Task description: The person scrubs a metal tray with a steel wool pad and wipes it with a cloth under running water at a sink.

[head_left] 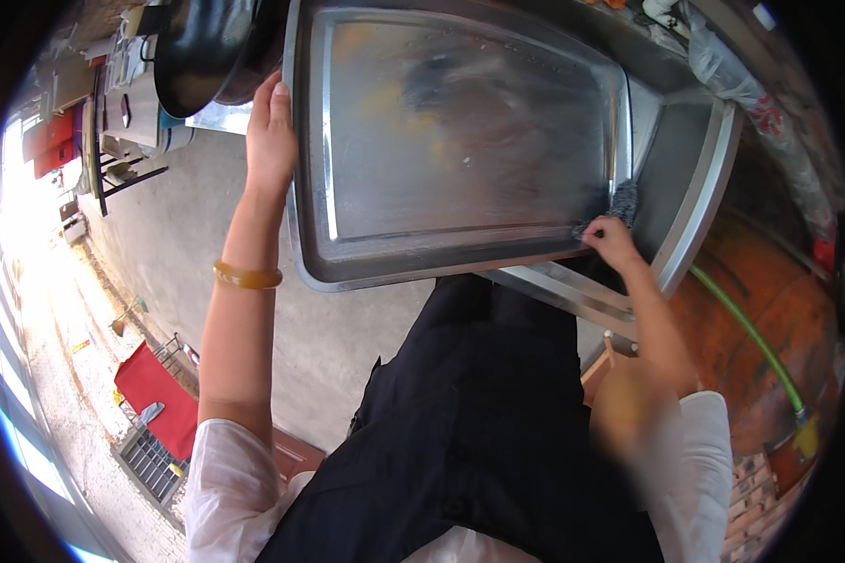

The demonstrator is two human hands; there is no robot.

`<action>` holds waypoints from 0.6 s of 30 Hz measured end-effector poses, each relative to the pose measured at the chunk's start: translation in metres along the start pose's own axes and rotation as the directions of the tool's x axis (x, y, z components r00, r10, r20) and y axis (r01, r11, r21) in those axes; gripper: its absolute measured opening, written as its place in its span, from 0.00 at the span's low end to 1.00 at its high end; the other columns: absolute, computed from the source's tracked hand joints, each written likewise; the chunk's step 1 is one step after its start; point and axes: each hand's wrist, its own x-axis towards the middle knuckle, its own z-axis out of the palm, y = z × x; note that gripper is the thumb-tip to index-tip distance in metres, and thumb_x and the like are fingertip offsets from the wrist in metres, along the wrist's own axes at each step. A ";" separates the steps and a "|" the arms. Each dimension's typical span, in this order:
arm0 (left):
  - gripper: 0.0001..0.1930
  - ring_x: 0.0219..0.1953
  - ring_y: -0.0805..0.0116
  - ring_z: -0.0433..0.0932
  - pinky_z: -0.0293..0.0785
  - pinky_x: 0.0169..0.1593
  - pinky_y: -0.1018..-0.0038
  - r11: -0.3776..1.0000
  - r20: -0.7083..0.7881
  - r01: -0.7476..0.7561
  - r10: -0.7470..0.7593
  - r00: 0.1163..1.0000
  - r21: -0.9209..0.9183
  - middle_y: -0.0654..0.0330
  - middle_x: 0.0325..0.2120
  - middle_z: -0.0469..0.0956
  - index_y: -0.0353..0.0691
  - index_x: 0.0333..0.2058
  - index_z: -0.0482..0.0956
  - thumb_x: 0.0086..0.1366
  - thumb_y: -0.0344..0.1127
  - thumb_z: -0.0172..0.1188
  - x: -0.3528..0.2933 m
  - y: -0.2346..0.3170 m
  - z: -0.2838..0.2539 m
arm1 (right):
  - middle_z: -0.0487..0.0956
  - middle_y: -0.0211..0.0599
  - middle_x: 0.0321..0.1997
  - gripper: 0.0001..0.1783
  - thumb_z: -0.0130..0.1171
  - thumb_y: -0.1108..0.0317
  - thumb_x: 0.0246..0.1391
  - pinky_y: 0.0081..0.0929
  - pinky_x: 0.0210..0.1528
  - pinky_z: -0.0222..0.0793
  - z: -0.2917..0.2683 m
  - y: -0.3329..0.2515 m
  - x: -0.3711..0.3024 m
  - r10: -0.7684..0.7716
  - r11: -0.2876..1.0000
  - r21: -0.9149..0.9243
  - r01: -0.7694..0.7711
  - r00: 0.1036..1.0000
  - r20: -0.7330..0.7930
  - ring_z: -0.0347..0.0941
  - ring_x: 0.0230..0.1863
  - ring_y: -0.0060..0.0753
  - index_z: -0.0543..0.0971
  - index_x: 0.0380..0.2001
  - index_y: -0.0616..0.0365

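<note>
Tray [498, 188]: one, metal, rectangular, with shallow walls and rounded corners; wet and smeared inside, yellowish and dark blotches toward the far half. Location: in front of the body, tilted, right part over a metal sink [676, 141].

Left hand [270, 141]: at the left rim of the tray, fingers pointing up along the edge; far side of the grip hidden, firmness of closure impossible to tell. Amber-coloured bangle [247, 276] on the forearm.

Right hand [612, 239]: at the near right inside corner of the tray, thumb and fingers pressed together, pinching a dark grey scrubbing pad [624, 200]. Pad bunched against the corner, partly behind the hand.

Surroundings: black wok [197, 66], beyond the left hand, near the tray's far left corner. Clear plastic wrapping [728, 75] with red patches, beyond the sink. Green hose [751, 328], to the right, across a rust-orange rounded surface [770, 291]. Red cloth [164, 394], far left, on the ground side. Dark apron [479, 394] and white sleeves [235, 479], nearest the camera.
</note>
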 end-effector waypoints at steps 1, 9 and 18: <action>0.22 0.52 0.62 0.70 0.62 0.56 0.71 1.000 -0.009 -0.011 0.011 1.000 0.023 0.50 0.49 0.72 0.36 0.56 0.66 0.71 0.44 0.40 0.002 -0.002 0.003 | 0.78 0.39 0.28 0.03 0.62 0.73 0.43 0.30 0.39 0.70 0.006 -0.023 0.002 0.014 0.994 -0.110 -0.014 1.000 -0.003 0.75 0.33 0.37 0.81 0.22 0.60; 0.23 0.49 0.71 0.70 0.63 0.54 0.76 1.000 0.038 0.019 -0.019 0.999 0.014 0.57 0.46 0.74 0.34 0.53 0.70 0.71 0.47 0.40 0.005 -0.008 -0.001 | 0.77 0.37 0.31 0.03 0.60 0.72 0.47 0.33 0.42 0.70 0.034 -0.090 -0.006 -0.119 0.989 0.091 0.120 0.993 -0.006 0.75 0.38 0.42 0.79 0.25 0.60; 0.25 0.39 0.70 0.71 0.66 0.47 0.74 0.988 0.010 0.144 -0.145 0.989 0.048 0.54 0.36 0.77 0.27 0.46 0.73 0.72 0.48 0.39 -0.003 0.000 -0.003 | 0.71 0.46 0.41 0.21 0.61 0.62 0.47 0.39 0.45 0.68 -0.025 -0.027 0.081 -0.047 0.821 -0.486 -0.299 0.813 -0.580 0.70 0.43 0.46 0.70 0.41 0.63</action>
